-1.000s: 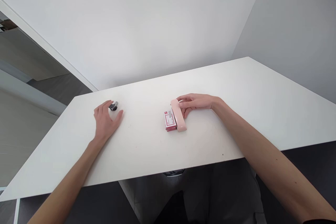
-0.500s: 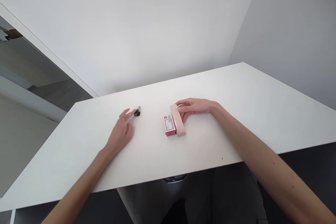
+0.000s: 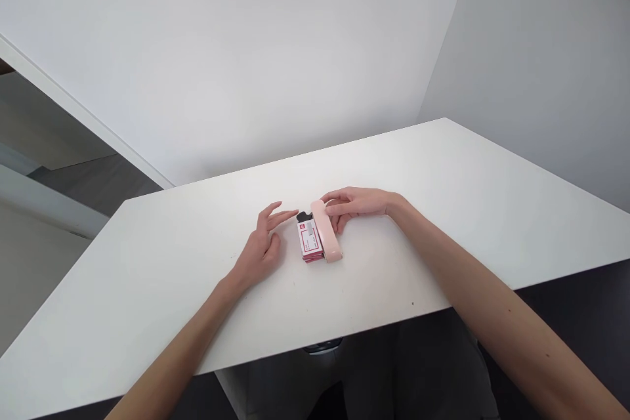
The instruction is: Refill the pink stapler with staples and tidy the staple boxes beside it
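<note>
My right hand (image 3: 347, 207) grips the far end of a pink stapler (image 3: 325, 233), thumb on its near side and fingers behind. Against the stapler's left side lies a small stack of white and red boxes (image 3: 310, 241). At the far end of this stack rests a small black object (image 3: 304, 216); its kind is too small to make out. The outstretched fingertips of my left hand (image 3: 263, 246) touch its left edge. That hand is open, its side lying on the tabletop left of the boxes.
Everything lies on a white table (image 3: 394, 262), near its middle. Beyond its far edge rises a white wall (image 3: 275, 59), with a grey wall (image 3: 541, 65) at the right. The table's front edge runs below my forearms.
My left hand has slid the black object to the right, up to the boxes and stapler. The right hand keeps its place on the stapler. The view has shifted slightly.
</note>
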Demonstrator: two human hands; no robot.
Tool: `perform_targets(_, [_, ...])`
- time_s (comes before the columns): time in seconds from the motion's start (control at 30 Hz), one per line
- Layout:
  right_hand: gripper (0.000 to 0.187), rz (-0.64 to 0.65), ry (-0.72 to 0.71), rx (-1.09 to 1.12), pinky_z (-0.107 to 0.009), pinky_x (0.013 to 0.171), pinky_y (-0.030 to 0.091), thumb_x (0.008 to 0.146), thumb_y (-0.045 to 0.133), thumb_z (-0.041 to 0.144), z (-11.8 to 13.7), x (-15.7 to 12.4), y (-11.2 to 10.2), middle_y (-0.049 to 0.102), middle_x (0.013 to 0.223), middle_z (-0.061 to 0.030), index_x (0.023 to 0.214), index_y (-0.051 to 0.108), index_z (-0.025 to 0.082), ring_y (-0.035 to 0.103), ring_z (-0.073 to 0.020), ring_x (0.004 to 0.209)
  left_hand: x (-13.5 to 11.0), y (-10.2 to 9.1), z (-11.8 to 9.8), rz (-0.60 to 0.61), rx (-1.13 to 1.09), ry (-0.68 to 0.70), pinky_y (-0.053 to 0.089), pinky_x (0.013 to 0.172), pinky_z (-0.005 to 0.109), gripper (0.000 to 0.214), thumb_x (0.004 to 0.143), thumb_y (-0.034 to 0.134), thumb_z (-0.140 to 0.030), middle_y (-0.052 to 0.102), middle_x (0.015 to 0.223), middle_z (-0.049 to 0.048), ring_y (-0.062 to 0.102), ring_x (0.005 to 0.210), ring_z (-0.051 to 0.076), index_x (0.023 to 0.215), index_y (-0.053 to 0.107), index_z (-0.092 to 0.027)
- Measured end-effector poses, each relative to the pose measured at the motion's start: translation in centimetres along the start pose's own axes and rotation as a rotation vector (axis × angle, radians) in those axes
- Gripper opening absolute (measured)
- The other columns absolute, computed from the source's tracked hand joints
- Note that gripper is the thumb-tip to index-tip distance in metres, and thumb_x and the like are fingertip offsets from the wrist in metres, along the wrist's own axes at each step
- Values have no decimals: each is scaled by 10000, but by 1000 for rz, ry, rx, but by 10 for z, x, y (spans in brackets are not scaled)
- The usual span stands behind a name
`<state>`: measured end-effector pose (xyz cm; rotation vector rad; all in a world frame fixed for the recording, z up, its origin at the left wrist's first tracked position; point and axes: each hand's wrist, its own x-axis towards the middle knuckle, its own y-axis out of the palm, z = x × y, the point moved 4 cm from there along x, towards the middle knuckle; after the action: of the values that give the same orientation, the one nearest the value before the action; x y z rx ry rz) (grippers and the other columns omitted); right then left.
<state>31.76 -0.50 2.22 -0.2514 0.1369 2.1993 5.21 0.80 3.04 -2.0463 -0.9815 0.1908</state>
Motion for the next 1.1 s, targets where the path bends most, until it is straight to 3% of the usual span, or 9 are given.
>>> perform_targets(0.13, [651,-17,-7,-5,-394,937,590,889,779,585,-2,2,-1,772,1154,-108,1391,642,195,756,-239,970,1,-1,2,23,-62,-57,530,1073,500,651,952,382,-147,666,1478,87,533,1468,267,1581,264,-267])
perform_targets(0.27, [626,-53,4,-22,-393,897,602,886,787,582,-3,4,-2,759,1041,-86,1349,651,183,740,-223,921,1,0,1,30,-92,-73,592,842,399,597,959,405,-183,705,1410,92,587,1404,283,1546,336,-267])
perform_targets(0.43, [557,-43,7,-27,-354,783,601,918,766,551,-1,2,0,725,885,-35,1331,656,194,693,-179,792,0,2,1,33,-82,-109,438,517,279,554,991,443,-239,729,1355,69,703,1190,264,1535,367,-310])
perform_targets(0.57, [587,-38,19,-17,-344,732,592,912,770,551,1,1,2,726,829,-31,1354,646,185,687,-183,759,0,4,-2,44,-54,-101,436,521,276,553,988,508,-272,744,1316,41,734,948,206,1520,365,-324])
perform_targets(0.83, [650,-20,24,-13,-336,713,579,918,770,558,1,0,3,742,810,-30,1425,604,188,705,-188,745,1,5,-4,49,-52,-86,476,560,283,562,981,542,-295,745,1311,38,728,1104,237,1515,371,-325])
perform_targets(1.03, [688,-19,21,-28,-325,689,547,912,765,574,1,-1,0,729,823,-22,1460,578,204,677,-178,731,2,3,-4,20,-23,-123,441,569,305,512,991,511,-295,758,1277,15,689,783,172,1488,395,-335])
perform_targets(1.1, [673,-57,13,-54,-327,682,524,926,735,595,3,-4,-1,701,785,1,1464,580,221,640,-163,673,4,0,-3,-47,-10,-161,439,599,312,474,985,507,-288,776,1217,8,677,801,179,1451,428,-324])
